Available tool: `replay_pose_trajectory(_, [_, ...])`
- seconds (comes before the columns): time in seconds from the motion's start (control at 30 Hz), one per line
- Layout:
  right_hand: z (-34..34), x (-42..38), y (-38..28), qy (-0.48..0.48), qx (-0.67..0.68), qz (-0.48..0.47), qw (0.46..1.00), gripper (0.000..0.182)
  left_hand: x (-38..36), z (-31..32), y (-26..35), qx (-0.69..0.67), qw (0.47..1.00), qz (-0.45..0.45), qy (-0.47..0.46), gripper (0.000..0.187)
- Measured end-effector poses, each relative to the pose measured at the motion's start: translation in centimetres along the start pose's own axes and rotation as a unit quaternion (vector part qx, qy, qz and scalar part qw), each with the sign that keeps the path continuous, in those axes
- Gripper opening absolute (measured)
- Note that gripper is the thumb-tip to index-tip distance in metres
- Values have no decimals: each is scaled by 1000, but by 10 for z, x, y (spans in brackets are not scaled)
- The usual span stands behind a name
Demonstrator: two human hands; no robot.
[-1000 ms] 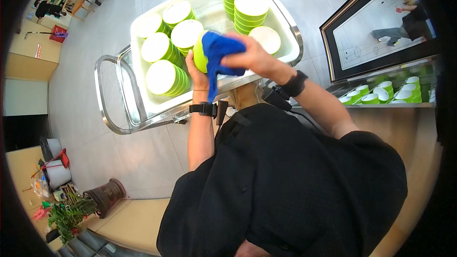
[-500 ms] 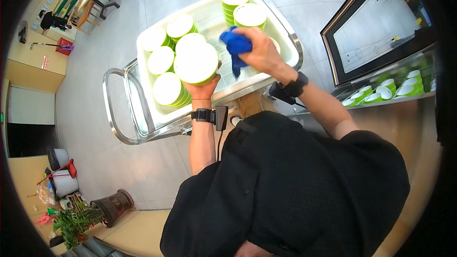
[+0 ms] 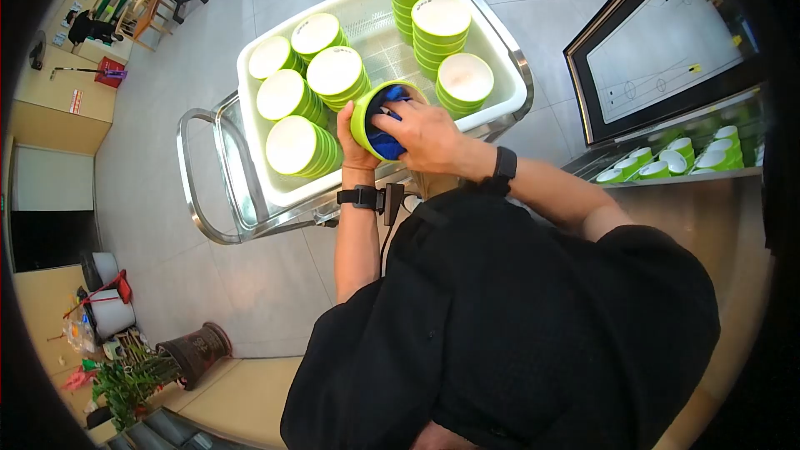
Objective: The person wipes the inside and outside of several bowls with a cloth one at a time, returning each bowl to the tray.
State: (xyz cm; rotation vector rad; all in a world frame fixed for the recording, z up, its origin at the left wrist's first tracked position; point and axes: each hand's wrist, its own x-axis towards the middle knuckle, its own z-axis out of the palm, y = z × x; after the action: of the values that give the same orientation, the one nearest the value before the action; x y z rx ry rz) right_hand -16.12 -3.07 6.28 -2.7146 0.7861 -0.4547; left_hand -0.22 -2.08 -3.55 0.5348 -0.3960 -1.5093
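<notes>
My left hand [image 3: 352,143] is wrapped round the side of a green bowl [image 3: 359,123], which is tilted with its opening towards my right hand. Inside the bowl, my right hand [image 3: 432,135] presses a blue cloth [image 3: 385,147] against the inner wall; part of the cloth is hidden by the fingers. Just beyond the held bowl stands a stack of green bowls with white round tops [image 3: 336,72]. Another such stack [image 3: 465,79] is to the right of my hands. Several more stacks surround these in a white plastic tub [image 3: 292,194].
The tub sits on a metal cart with a curved handle [image 3: 185,171] on the left. To the right, a shelf holds several green-and-white bowls [image 3: 671,161] below a dark-framed panel [image 3: 658,58]. A potted plant [image 3: 196,354] stands at lower left, chairs [image 3: 154,21] at upper left.
My right hand has brought the blue cloth from above the tub down and left into the bowl. My left hand has turned the bowl so its opening shows, moving it slightly right.
</notes>
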Motion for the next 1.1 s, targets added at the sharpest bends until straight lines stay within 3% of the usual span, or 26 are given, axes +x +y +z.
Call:
replay_pose_trajectory(0.07, [0, -1, -3, 31, 83, 47, 995, 50, -2, 7, 1, -20, 1000, -7, 7, 47])
replay_pose_trajectory(0.1, [-6, 3, 1, -34, 124, 84, 988, 48, -1, 2, 0, -21, 1000, -4, -11, 49])
replay_pose_trajectory(0.13, [-12, 4, 3, -32, 125, 87, 988, 48, -1, -1, 0, -21, 999, -2, -29, 51])
replay_pose_trajectory(0.17, [-16, 7, 7, -54, 367, 113, 922, 42, -13, 34, 7, 46, 998, 4, -41, 61])
replay_pose_trajectory(0.2, [-20, 10, 11, -72, 584, 130, 798, 38, -10, 28, 7, 30, 991, -19, -128, 66])
replay_pose_trajectory(0.23, [-21, 11, 15, -105, 713, 193, 666, 37, -9, 25, 6, 27, 998, -6, -63, 66])
replay_pose_trajectory(0.27, [-26, 10, 20, -94, 767, 228, 593, 34, -10, 21, 4, 21, 1000, 9, 5, 65])
replay_pose_trajectory(0.33, [-42, 10, 20, 11, 831, 189, 523, 33, -9, 20, 4, -44, 999, 3, 27, 63])
replay_pose_trajectory(0.43, [-63, 18, 21, 223, 768, 103, 592, 29, -11, 15, 3, -33, 998, 42, 25, 62])
replay_pose_trajectory(0.53, [-73, 23, 21, 313, 622, 40, 716, 32, -10, 21, 3, -73, 997, 2, 38, 62])
replay_pose_trajectory(0.6, [-60, 26, 23, 289, 490, 38, 821, 38, -8, 11, 1, -24, 999, 23, 18, 62])
replay_pose_trajectory(0.63, [-54, 28, 24, 279, 357, -35, 891, 44, -8, 15, 1, -29, 999, 19, 40, 59])
replay_pose_trajectory(0.7, [-47, 34, 22, 151, 285, -51, 945, 43, -5, -2, -3, -24, 999, 16, 36, 57])
replay_pose_trajectory(0.73, [-42, 38, 20, 70, 279, -43, 957, 43, -6, 0, 0, -18, 999, 16, 31, 55])
replay_pose_trajectory(0.8, [-31, 42, 23, 105, 266, -53, 957, 40, -10, 6, -1, -37, 998, 27, 41, 52])
replay_pose_trajectory(0.9, [-19, 50, 39, 112, 457, 88, 878, 35, -10, -4, -5, -14, 998, 41, 54, 54])
replay_pose_trajectory(1.03, [-11, 37, 35, 160, 431, 173, 871, 33, -10, -3, -6, -19, 998, 44, 37, 60])
replay_pose_trajectory(1.1, [-5, 29, 32, 212, 496, 236, 808, 31, -9, -2, -7, -11, 997, 67, 46, 65])
